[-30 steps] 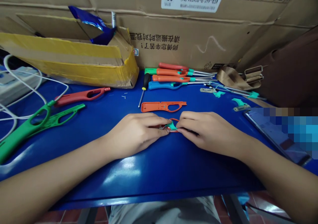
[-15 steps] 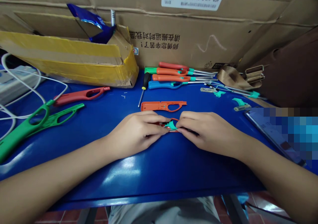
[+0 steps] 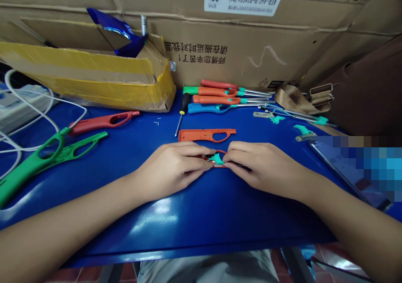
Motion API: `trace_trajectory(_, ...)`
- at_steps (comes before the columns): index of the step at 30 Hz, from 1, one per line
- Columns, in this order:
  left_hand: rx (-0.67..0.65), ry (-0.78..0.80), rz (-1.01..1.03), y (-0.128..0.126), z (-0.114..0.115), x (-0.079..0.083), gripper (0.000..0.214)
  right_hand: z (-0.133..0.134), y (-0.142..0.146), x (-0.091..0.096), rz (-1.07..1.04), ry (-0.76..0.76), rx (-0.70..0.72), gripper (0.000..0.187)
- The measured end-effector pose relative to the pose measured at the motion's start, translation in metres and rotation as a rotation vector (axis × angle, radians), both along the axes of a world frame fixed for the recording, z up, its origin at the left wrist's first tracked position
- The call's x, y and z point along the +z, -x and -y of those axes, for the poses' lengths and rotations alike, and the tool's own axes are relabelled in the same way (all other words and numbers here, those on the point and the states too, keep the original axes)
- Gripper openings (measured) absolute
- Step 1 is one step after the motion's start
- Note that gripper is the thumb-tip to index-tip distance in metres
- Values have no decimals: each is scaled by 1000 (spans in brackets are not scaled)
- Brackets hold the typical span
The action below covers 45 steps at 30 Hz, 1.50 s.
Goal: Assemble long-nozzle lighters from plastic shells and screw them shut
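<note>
My left hand (image 3: 171, 168) and my right hand (image 3: 260, 165) meet at the middle of the blue table (image 3: 201, 216). Both are closed on a red lighter shell with a teal trigger (image 3: 217, 159), which lies flat on the table and is mostly hidden under my fingers. Just beyond them lies an orange lighter shell half (image 3: 205, 135). A small screwdriver with a black and yellow handle (image 3: 182, 110) lies behind that.
Assembled red, orange and blue long lighters (image 3: 220, 96) lie at the back against a cardboard wall. A red shell (image 3: 100, 122) and green shells (image 3: 44, 159) lie left, by a yellow-taped box (image 3: 91, 80) and white cables. Small teal parts (image 3: 301, 131) and a phone lie right.
Both hands stay on the lighter shell; only the fingers shift slightly. Nothing else has moved.
</note>
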<state>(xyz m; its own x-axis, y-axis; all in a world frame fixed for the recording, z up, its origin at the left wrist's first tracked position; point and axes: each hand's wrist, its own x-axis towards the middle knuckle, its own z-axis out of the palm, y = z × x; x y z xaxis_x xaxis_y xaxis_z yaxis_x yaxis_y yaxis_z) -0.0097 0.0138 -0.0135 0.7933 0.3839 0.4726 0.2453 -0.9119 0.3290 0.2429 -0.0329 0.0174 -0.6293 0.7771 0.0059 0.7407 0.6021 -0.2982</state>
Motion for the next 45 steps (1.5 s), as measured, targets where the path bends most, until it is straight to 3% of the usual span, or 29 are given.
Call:
trace_trajectory(3, 0, 35, 0, 2, -1, 1, 16, -3, -1, -4, -166, 9, -26, 19)
trace_trajectory(6, 17, 54, 3, 8, -6, 11, 18, -10, -5, -12, -311, -97, -69, 27)
trace_trajectory(9, -8, -11, -176, 17, -14, 27, 31, -19, -11, -20, -257, -206, -85, 33)
trace_trajectory(13, -88, -74, -315, 26, -21, 38, 24, -26, -18, -25, -219, -245, -81, 28)
trace_trajectory(21, -67, 52, -284, 27, -24, 32, 19, -29, -18, -24, -204, -239, -116, 7)
trace_trajectory(26, -38, 140, -239, 25, -26, 27, 17, -29, -18, -17, -231, -207, -161, 4)
trace_trajectory(30, 50, 196, -148, 18, -24, 15, 16, -27, -17, -12, -390, -250, -298, 5)
trace_trajectory(33, 87, 104, -61, 12, -20, 7, 15, -25, -15, -10, -537, -269, -413, 6)
trace_trajectory(36, 90, -39, 32, 10, -16, 8, 16, -25, -13, -9, -722, -169, -495, 8)
trace_trajectory(41, 171, -251, 140, 11, -13, 22, 22, -23, -9, -3, -933, 127, -579, 21)
trace_trajectory(45, 135, -264, 90, 12, -15, 22, 40, -21, -7, 1, -957, 275, -557, 30)
